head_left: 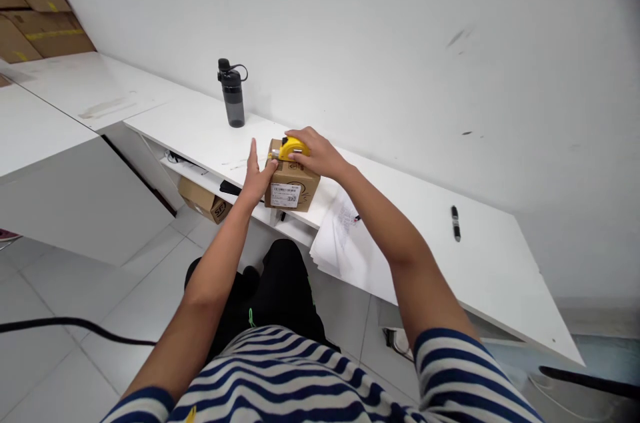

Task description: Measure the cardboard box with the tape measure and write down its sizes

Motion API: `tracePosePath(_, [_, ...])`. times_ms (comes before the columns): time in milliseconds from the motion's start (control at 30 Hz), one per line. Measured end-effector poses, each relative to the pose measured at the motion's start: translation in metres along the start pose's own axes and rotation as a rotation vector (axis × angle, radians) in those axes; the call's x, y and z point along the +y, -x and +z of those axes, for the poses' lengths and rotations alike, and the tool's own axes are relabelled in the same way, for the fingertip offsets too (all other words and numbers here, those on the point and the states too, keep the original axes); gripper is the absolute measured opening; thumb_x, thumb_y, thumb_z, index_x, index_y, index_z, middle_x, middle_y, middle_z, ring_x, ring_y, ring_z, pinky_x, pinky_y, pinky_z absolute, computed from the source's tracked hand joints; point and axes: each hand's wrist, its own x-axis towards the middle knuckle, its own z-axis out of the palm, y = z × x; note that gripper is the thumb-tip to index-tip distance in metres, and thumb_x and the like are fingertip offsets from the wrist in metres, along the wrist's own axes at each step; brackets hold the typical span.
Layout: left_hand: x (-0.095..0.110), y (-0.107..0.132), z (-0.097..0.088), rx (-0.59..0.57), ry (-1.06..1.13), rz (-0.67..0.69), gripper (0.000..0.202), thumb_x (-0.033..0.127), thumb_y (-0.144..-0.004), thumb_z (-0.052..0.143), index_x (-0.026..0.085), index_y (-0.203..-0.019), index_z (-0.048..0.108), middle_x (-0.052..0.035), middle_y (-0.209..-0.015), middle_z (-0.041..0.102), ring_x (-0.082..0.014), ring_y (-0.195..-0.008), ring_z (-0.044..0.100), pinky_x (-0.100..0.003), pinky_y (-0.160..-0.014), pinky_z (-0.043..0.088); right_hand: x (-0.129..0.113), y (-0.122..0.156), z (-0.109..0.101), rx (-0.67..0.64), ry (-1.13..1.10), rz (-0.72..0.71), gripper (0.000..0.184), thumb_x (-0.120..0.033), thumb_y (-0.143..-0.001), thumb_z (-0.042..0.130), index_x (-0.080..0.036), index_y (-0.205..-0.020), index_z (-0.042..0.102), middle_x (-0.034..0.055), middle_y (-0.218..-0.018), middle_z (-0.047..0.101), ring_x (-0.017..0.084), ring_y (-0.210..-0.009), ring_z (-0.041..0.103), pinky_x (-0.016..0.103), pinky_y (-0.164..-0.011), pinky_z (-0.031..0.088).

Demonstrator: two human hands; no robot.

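A small brown cardboard box [293,186] with a white label stands at the front edge of the white desk [450,256]. My right hand [317,153] holds a yellow tape measure [291,148] on top of the box. My left hand [256,176] presses flat against the box's left side, fingers pointing up, with the thumb at the tape's tip.
A dark water bottle [233,93] stands behind the box near the wall. White papers [345,236] hang over the desk edge to the right, and a black marker [455,223] lies farther right. Cardboard boxes [35,9] sit far left, another box [205,201] under the desk.
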Motion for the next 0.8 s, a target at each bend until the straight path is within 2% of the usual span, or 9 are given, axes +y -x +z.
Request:
tracePosePath(100, [0.005, 0.005, 0.0, 0.164, -0.072, -0.025, 0.108, 0.048, -0.077, 0.079, 0.031, -0.161, 0.013, -0.0121, -0.171, 0.019, -0.0336, -0.159, 0.014, -0.052, -0.129, 0.015, -0.012, -0.012, 0.009, 0.057, -0.017, -0.024, 0.054, -0.034, -0.094, 0.054, -0.022, -0.146, 0.048, 0.0131, -0.136, 0.055, 0.029, -0.124, 0.054, 0.05, -0.108, 0.044])
tracePosePath(200, [0.025, 0.029, 0.001, 0.31, -0.169, 0.143, 0.092, 0.053, -0.083, 0.073, 0.028, -0.157, 0.023, -0.0127, -0.168, 0.025, -0.0322, -0.158, 0.019, -0.049, -0.13, 0.012, -0.021, 0.004, 0.003, 0.187, -0.061, -0.022, 0.054, -0.044, -0.096, 0.054, -0.027, -0.147, 0.046, 0.0113, -0.138, 0.054, 0.03, -0.129, 0.051, 0.053, -0.111, 0.043])
tracePosePath(267, [0.043, 0.054, 0.007, 0.293, -0.172, 0.282, 0.078, 0.059, -0.09, 0.062, 0.028, -0.154, 0.029, -0.0107, -0.163, 0.035, -0.0302, -0.155, 0.026, -0.047, -0.129, 0.015, -0.029, 0.032, 0.002, 0.279, -0.109, 0.026, 0.06, -0.056, -0.096, 0.052, -0.031, -0.149, 0.041, 0.01, -0.141, 0.052, 0.032, -0.132, 0.05, 0.056, -0.112, 0.042])
tracePosePath(400, [0.065, 0.1, 0.03, -0.098, -0.003, 0.281, 0.087, 0.076, -0.08, 0.062, 0.03, -0.15, 0.04, -0.0112, -0.152, 0.05, -0.0328, -0.144, 0.046, -0.045, -0.119, 0.038, -0.064, 0.108, 0.024, 0.457, -0.212, 0.183, 0.076, -0.073, -0.096, 0.03, -0.033, -0.16, 0.019, 0.0134, -0.15, 0.045, 0.032, -0.141, 0.046, 0.053, -0.114, 0.043])
tracePosePath(533, [0.046, 0.12, 0.056, -0.463, 0.151, 0.084, 0.086, 0.089, -0.075, 0.05, 0.02, -0.123, 0.067, -0.014, -0.124, 0.07, -0.0348, -0.121, 0.064, -0.043, -0.1, 0.055, -0.081, 0.164, 0.049, 0.468, -0.192, 0.215, 0.075, -0.068, -0.097, 0.002, -0.031, -0.162, 0.01, 0.0131, -0.16, 0.037, 0.028, -0.154, 0.031, 0.051, -0.121, 0.036])
tracePosePath(600, [0.03, 0.121, 0.065, -0.491, 0.104, -0.008, 0.081, 0.087, -0.078, 0.047, 0.017, -0.11, 0.072, -0.0138, -0.11, 0.075, -0.0327, -0.105, 0.07, -0.042, -0.088, 0.058, -0.062, 0.183, 0.042, 0.393, -0.086, 0.267, 0.076, -0.066, -0.098, -0.001, -0.031, -0.159, 0.028, 0.0113, -0.161, 0.038, 0.029, -0.155, 0.026, 0.055, -0.122, 0.031])
tracePosePath(667, [0.016, 0.118, 0.071, -0.508, -0.007, -0.018, 0.073, 0.081, -0.081, 0.05, 0.016, -0.103, 0.073, -0.0121, -0.102, 0.076, -0.0293, -0.093, 0.071, -0.039, -0.082, 0.058, -0.024, 0.199, 0.022, 0.312, 0.052, 0.379, 0.07, -0.061, -0.102, 0.009, -0.028, -0.151, 0.046, 0.0151, -0.152, 0.05, 0.033, -0.146, 0.04, 0.057, -0.117, 0.036])
tracePosePath(733, [0.007, 0.112, 0.077, -0.588, -0.139, 0.042, 0.064, 0.074, -0.083, 0.053, 0.017, -0.099, 0.075, -0.0093, -0.095, 0.077, -0.0264, -0.086, 0.071, -0.037, -0.079, 0.057, 0.024, 0.215, -0.002, 0.167, 0.239, 0.551, 0.059, -0.046, -0.105, 0.025, -0.02, -0.153, 0.044, 0.0182, -0.119, 0.07, 0.034, -0.114, 0.064, 0.055, -0.101, 0.047])
tracePosePath(800, [0.0, 0.104, 0.084, -0.688, -0.251, 0.099, 0.056, 0.068, -0.084, 0.054, 0.018, -0.095, 0.075, -0.0073, -0.092, 0.076, -0.0249, -0.083, 0.07, -0.035, -0.077, 0.055, 0.069, 0.227, -0.019, 0.015, 0.474, 0.727, 0.055, -0.03, -0.103, 0.031, -0.018, -0.156, 0.041, 0.0188, -0.107, 0.072, 0.03, -0.093, 0.069, 0.047, -0.085, 0.052])
